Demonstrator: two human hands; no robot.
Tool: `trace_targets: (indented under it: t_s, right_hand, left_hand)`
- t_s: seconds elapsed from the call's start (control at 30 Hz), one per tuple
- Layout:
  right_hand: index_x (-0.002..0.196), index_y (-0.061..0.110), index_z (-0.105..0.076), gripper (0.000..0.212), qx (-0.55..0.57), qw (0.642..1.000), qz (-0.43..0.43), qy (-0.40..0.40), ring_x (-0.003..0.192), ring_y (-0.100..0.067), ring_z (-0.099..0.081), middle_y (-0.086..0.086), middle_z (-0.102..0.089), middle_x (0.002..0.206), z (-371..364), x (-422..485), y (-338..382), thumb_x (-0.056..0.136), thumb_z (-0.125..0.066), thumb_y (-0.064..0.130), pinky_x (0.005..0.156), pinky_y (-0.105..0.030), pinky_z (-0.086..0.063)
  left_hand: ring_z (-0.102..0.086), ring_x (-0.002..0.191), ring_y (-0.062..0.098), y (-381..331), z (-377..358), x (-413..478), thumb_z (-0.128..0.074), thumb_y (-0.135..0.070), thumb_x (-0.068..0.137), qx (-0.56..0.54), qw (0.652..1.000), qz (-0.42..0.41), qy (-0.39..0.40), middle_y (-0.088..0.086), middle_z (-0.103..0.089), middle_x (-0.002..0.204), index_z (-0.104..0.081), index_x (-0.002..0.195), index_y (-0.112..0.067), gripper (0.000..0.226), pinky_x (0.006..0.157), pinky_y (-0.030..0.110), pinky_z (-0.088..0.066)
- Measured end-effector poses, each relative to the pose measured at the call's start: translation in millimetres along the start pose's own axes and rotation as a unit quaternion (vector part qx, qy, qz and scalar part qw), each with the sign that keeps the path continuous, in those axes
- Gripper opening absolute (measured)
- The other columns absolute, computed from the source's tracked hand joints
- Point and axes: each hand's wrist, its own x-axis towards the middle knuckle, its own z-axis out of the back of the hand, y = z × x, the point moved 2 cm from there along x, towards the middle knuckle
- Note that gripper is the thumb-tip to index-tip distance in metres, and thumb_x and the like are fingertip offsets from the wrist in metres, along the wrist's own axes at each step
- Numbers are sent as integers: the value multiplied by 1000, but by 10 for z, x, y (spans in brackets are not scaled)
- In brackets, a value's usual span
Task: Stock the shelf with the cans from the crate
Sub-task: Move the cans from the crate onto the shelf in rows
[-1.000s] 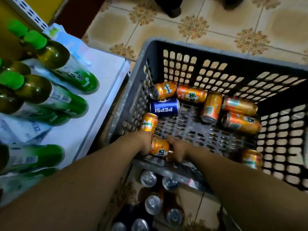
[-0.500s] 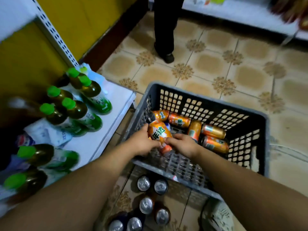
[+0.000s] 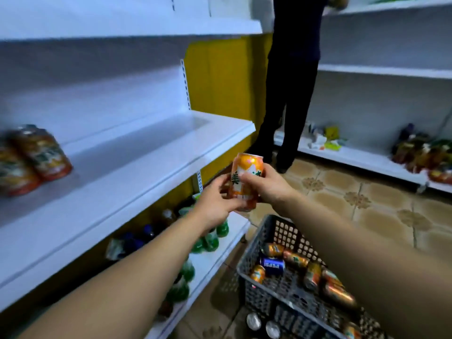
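Both hands hold one orange can upright in the air, above the crate and just off the front edge of the middle shelf. The left hand wraps the can's lower part from the left, its grip closed on it; the right hand clasps the can's middle from the right, fingers curled over the label. The can's top stands clear above both hands. On the shelf, near its left end, two orange cans stand side by side, blurred, well apart from the held one. The grey crate sits on the tiled floor below the right forearm, with several orange cans and a blue can lying loose in it. Green bottles fill the bottom shelf beside the crate. Another person's dark legs stand by the far shelves.
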Motion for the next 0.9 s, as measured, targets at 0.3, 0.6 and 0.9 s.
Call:
trace_targets:
  t_s: [0.3,0.6,0.9]
  right_hand:
    - [110,15,-52,41,-74,985,134,81,82,-14,-65,-1,-66,96,-1463,-809,1308,79,-77,23,68,-27,-56]
    - [120,20,-45,52,-89,961,135,222,102,-21,-59,2,-59,107,-2931,-1223,1246,78,-76,23,87,-38,-48]
    - [121,29,-44,57,-92,951,147,254,108,-20,-55,5,-56,112,-3654,-1018,976,77,-78,16,98,-39,-44]
  left_hand:
    - [-61,99,12,-474,1483,-1399,-73,-16,81,105,991,7,-82,1,-62,114,-46,132,-12,58,85,25,-50]
    - [-37,136,22,154,3011,-2917,-54,-58,87,426,849,236,-203,2,-31,154,-29,148,-21,76,109,36,-34]
    - [0,147,17,549,3488,-3220,-23,-71,89,506,781,307,-201,-4,0,161,-11,152,-33,74,117,51,-1]
